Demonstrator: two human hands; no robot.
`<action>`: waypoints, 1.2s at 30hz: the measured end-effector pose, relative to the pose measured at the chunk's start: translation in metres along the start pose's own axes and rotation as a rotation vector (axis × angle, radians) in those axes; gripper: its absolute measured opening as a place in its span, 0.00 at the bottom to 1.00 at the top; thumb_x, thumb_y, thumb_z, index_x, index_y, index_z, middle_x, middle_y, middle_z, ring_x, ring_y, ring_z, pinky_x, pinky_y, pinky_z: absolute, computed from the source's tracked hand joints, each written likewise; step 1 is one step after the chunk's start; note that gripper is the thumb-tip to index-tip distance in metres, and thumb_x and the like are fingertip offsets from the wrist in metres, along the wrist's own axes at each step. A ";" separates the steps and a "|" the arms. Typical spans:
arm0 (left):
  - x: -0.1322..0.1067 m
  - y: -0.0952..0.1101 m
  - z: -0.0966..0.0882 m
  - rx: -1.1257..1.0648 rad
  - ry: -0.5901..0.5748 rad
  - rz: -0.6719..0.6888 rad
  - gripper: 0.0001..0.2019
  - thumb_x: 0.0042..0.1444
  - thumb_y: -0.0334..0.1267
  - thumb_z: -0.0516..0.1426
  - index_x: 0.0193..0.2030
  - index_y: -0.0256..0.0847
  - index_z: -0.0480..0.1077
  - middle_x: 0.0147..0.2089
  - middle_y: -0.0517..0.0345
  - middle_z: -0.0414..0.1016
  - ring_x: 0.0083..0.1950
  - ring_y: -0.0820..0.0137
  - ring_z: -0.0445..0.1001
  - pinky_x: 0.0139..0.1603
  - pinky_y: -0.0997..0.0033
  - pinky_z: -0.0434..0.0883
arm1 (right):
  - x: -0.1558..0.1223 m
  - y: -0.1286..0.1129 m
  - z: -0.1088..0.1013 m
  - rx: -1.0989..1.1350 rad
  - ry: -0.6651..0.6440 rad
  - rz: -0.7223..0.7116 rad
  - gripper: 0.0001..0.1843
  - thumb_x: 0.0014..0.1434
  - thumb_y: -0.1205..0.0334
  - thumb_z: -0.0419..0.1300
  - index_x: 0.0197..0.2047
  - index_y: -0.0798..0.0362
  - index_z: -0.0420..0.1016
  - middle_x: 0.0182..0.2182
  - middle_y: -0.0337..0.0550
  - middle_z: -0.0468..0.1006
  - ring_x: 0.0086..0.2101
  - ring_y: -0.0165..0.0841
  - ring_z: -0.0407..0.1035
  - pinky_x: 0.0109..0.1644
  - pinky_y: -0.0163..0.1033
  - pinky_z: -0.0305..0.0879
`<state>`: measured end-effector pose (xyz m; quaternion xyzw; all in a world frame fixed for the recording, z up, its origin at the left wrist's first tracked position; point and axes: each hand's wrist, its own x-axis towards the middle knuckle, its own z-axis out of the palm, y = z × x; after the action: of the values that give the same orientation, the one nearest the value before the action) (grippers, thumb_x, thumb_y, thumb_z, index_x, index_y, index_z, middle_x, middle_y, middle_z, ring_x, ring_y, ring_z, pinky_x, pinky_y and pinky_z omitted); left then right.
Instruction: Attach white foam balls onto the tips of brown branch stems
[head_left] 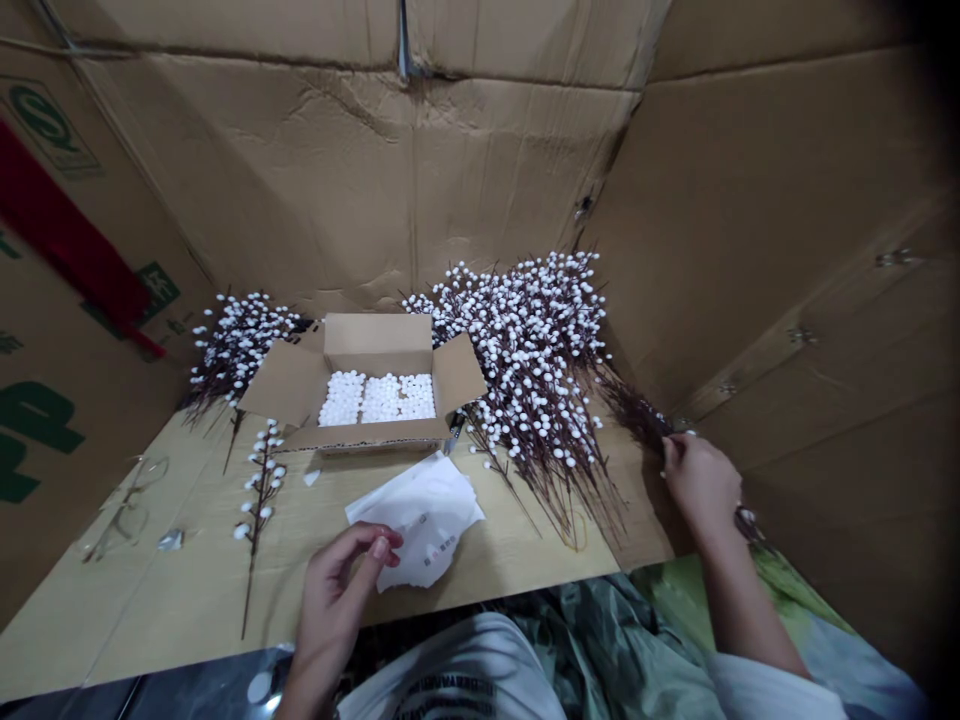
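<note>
My right hand (701, 485) is closed around a bunch of dark brown twigs (634, 410) at the right side of the table; few white berries show on it. My left hand (341, 580) is over the front edge, thumb and fingertips pinched together beside a torn white paper (431, 530). Whatever lies between those fingertips is too small to make out. Behind the paper stands an open cardboard box (375, 435) with white foam balls (382, 398) in it. A single berry stem (259, 490) with white balls lies to the left.
A large pile of white-berry stems (525, 350) lies right of the box, a smaller pile (240, 345) at the back left. Eyeglasses (127, 510) and a crumpled silvery scrap (171, 540) lie at left. Cardboard walls (300, 180) enclose the table; a red strip (67, 230) hangs left.
</note>
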<state>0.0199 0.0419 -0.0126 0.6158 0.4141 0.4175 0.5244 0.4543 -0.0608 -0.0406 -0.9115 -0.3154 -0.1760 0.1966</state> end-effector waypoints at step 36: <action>-0.041 -0.016 0.009 -0.419 0.308 -0.262 0.18 0.46 0.51 0.66 0.34 0.41 0.69 0.19 0.66 0.73 0.14 0.79 0.63 0.14 0.84 0.60 | -0.137 -0.204 -0.004 0.666 -0.436 -0.389 0.11 0.59 0.62 0.57 0.40 0.52 0.80 0.36 0.49 0.80 0.40 0.44 0.70 0.46 0.46 0.63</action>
<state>0.0145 0.0024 -0.0329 0.3646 0.4698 0.5112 0.6205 0.2211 0.0160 -0.0473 -0.7381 -0.5545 0.0979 0.3716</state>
